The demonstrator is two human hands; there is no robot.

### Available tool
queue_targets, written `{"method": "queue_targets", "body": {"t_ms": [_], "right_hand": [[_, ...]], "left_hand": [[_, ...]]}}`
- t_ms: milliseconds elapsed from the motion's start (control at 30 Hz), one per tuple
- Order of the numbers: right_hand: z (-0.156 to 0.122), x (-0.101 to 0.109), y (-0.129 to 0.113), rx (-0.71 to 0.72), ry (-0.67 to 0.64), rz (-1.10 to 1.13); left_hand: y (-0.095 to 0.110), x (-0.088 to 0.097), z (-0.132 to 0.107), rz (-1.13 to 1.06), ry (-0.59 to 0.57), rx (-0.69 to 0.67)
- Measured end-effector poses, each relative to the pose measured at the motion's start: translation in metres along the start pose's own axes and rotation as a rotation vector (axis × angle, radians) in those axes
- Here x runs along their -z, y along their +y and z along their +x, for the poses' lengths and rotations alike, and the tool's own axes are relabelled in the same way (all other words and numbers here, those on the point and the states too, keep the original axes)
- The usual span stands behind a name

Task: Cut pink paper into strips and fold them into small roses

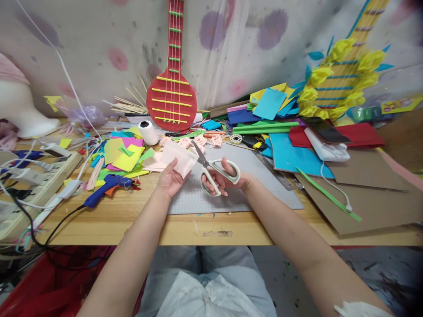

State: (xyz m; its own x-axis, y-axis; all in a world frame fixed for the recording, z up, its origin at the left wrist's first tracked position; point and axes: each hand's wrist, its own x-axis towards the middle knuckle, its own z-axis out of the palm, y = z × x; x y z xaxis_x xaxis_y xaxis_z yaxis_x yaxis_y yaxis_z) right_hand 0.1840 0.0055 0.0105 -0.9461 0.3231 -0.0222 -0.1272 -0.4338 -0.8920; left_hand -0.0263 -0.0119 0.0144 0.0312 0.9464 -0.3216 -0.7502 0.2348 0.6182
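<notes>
My left hand (171,179) pinches a pale pink sheet of paper (178,157) by its lower edge, holding it up over the grey cutting mat (264,185). My right hand (223,179) grips white-handled scissors (211,169), fingers through the loops. The blades point up and to the left, their tips right beside the pink sheet's right edge. Several small pink paper flowers (200,141) lie on the mat just behind the sheet.
A blue glue gun (107,187) lies left of the mat, near a power strip (36,180). Coloured paper scraps (125,156), a white thread spool (148,132), a red cardboard banjo (172,94), stacked coloured sheets (274,110), a phone (322,130) and brown cardboard (370,198) crowd the wooden table (132,229).
</notes>
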Motion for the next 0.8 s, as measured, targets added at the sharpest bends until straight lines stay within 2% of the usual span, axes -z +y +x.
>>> {"method": "queue_targets", "body": {"t_ms": [100, 400, 633, 800], "right_hand": [[0.001, -0.002, 0.002, -0.003, 0.020, -0.027], [0.000, -0.001, 0.001, -0.025, 0.041, -0.036], [-0.002, 0.005, 0.011, 0.074, 0.095, -0.032], [-0.007, 0.010, 0.011, 0.063, 0.123, -0.056]], "left_hand": [[-0.004, -0.002, 0.000, 0.081, 0.059, -0.010], [-0.011, -0.007, 0.003, 0.208, 0.109, -0.242], [-0.012, 0.001, 0.010, 0.197, 0.123, -0.234], [-0.011, 0.001, 0.009, 0.212, 0.124, -0.209]]}}
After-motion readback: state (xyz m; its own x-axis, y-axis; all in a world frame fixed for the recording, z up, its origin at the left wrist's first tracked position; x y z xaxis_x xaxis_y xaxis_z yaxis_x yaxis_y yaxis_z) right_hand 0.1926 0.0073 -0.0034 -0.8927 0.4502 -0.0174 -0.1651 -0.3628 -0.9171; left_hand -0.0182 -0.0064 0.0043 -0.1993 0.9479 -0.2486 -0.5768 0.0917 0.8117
